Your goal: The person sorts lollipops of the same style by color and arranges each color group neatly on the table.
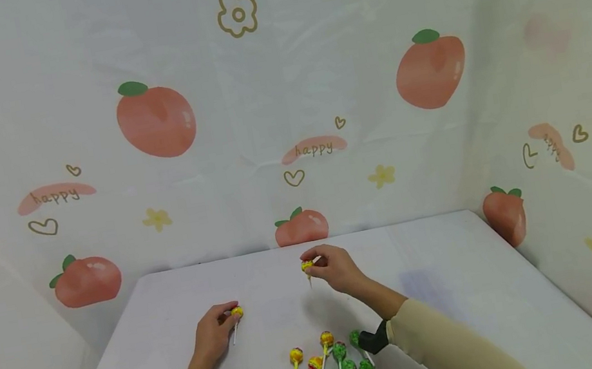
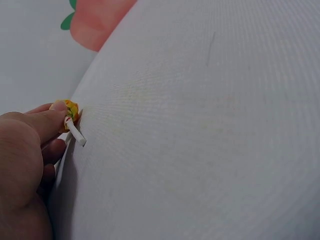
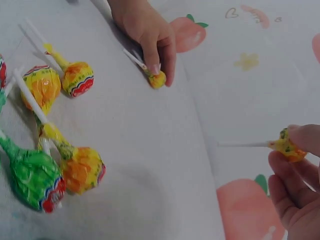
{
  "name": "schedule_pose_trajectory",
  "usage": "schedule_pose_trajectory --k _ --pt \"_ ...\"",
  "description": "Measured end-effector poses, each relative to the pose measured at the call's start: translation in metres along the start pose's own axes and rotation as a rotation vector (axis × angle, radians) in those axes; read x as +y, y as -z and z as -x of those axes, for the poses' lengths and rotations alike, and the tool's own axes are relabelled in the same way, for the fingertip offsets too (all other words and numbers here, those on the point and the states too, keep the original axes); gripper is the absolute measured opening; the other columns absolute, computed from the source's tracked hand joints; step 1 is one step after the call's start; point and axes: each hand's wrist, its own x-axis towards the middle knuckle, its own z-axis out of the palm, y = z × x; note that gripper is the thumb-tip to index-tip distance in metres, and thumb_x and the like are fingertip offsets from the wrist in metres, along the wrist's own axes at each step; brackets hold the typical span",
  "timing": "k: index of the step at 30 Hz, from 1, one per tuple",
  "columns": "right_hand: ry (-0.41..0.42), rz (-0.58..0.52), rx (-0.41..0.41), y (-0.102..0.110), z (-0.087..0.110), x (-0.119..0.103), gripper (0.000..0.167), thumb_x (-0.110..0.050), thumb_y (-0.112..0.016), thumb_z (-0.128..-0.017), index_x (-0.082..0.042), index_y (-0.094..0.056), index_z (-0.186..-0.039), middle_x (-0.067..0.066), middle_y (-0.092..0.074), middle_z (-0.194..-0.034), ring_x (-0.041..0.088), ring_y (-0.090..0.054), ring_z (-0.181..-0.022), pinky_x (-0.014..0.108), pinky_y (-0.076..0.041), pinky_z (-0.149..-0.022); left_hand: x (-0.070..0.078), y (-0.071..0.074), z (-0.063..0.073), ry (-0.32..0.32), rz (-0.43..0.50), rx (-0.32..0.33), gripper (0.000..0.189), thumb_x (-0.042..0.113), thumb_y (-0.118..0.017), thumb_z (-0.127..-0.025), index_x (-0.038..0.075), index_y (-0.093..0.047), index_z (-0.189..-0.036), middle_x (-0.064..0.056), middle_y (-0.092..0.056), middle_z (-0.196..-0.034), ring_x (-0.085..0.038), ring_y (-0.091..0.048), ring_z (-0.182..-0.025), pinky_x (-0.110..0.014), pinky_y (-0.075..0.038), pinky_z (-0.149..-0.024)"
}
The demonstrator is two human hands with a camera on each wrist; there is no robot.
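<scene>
My left hand (image 1: pixel 213 334) pinches a yellow-wrapped lollipop (image 1: pixel 237 312) by its candy head, low over the left part of the table. In the left wrist view, the short white stick of this lollipop (image 2: pixel 71 114) slants down toward the tabletop. Further back and to the right, my right hand (image 1: pixel 338 267) holds a second yellow lollipop (image 1: pixel 307 265) up above the table. Its head sits between thumb and fingers with the stick pointing down. The right wrist view shows that lollipop (image 3: pixel 290 146) at the right edge, with the other hand (image 3: pixel 145 30) beyond.
Near the table's front, below my right forearm, lies a loose pile of green lollipops (image 1: pixel 339 351) and a few yellow ones. One yellow lollipop (image 1: pixel 296 355) lies at the pile's left side. A patterned white curtain (image 1: pixel 240 200) stands behind the white table (image 1: pixel 174 296).
</scene>
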Motion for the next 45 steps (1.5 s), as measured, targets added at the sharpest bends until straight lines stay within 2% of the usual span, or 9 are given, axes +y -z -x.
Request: schedule_pose_trajectory --k 5,11,18,22,30,35,40,45 --pt "-0.003 -0.052 0.060 -0.014 -0.002 0.006 0.023 -0.004 -0.070 -0.089 -0.001 -0.068 -0.111 0.006 -0.066 -0.101 0.017 -0.065 -0.082 0.028 -0.055 -0.073 0.000 -0.001 0.000 0.001 0.008 0.001 0.030 0.007 -0.069 -0.090 0.005 -0.069 -0.119 -0.007 -0.064 -0.102 -0.021 -0.053 -0.086 -0.037 -0.044 -0.077" --pt "-0.028 -0.034 0.082 -0.033 -0.005 0.012 0.023 -0.006 -0.072 -0.088 -0.002 -0.068 -0.110 0.005 -0.065 -0.100 0.015 -0.064 -0.079 0.026 -0.054 -0.070 0.001 -0.002 -0.001 0.001 0.012 -0.002 0.030 0.008 -0.069 -0.089 0.005 -0.069 -0.120 -0.007 -0.065 -0.104 -0.021 -0.054 -0.089 -0.038 -0.046 -0.080" --pt "-0.107 0.009 0.046 -0.057 -0.009 0.025 0.021 -0.007 -0.074 -0.086 -0.005 -0.069 -0.107 0.001 -0.065 -0.098 0.014 -0.059 -0.079 0.025 -0.052 -0.067 0.005 -0.001 0.001 -0.015 0.027 0.008 0.028 0.007 -0.070 -0.088 0.003 -0.070 -0.117 -0.007 -0.065 -0.099 -0.021 -0.054 -0.084 -0.037 -0.044 -0.075" --pt "-0.131 0.031 0.015 -0.069 -0.011 0.030 0.019 -0.008 -0.074 -0.086 -0.006 -0.070 -0.104 0.000 -0.066 -0.096 0.015 -0.060 -0.080 0.025 -0.051 -0.067 0.006 0.000 0.002 0.007 0.019 0.009 0.028 0.009 -0.071 -0.088 0.005 -0.071 -0.116 -0.006 -0.065 -0.097 -0.020 -0.053 -0.083 -0.035 -0.044 -0.074" --pt "-0.203 0.075 -0.077 -0.095 -0.016 0.029 0.015 -0.008 -0.075 -0.085 -0.010 -0.071 -0.099 -0.003 -0.065 -0.091 0.013 -0.058 -0.078 0.025 -0.050 -0.068 0.007 0.001 0.002 0.050 -0.003 -0.009 0.029 0.013 -0.073 -0.087 0.006 -0.072 -0.115 -0.007 -0.066 -0.100 -0.023 -0.055 -0.087 -0.039 -0.044 -0.077" --pt "-0.208 0.054 -0.119 -0.111 -0.014 0.027 0.014 -0.008 -0.075 -0.084 -0.010 -0.071 -0.098 -0.005 -0.066 -0.089 0.011 -0.057 -0.077 0.024 -0.050 -0.064 0.005 -0.001 0.001 0.052 -0.040 -0.021 0.030 0.019 -0.075 -0.086 0.009 -0.073 -0.114 -0.006 -0.067 -0.102 -0.022 -0.055 -0.087 -0.039 -0.044 -0.077" --pt "-0.177 0.052 -0.108 -0.121 -0.014 0.026 0.013 -0.005 -0.075 -0.083 -0.007 -0.071 -0.095 -0.004 -0.066 -0.085 0.011 -0.057 -0.075 0.023 -0.050 -0.063 0.003 -0.001 -0.001 0.045 -0.035 -0.035 0.030 0.024 -0.076 -0.085 0.012 -0.075 -0.112 -0.004 -0.067 -0.098 -0.021 -0.055 -0.087 -0.038 -0.044 -0.077" --pt "-0.202 0.058 -0.074 -0.130 -0.015 0.024 0.012 -0.005 -0.077 -0.082 -0.007 -0.071 -0.092 -0.005 -0.063 -0.081 0.010 -0.055 -0.073 0.023 -0.049 -0.067 0.001 -0.001 -0.002 0.035 -0.043 -0.037 0.030 0.026 -0.077 -0.084 0.013 -0.076 -0.110 -0.003 -0.067 -0.097 -0.020 -0.056 -0.087 -0.038 -0.044 -0.076"
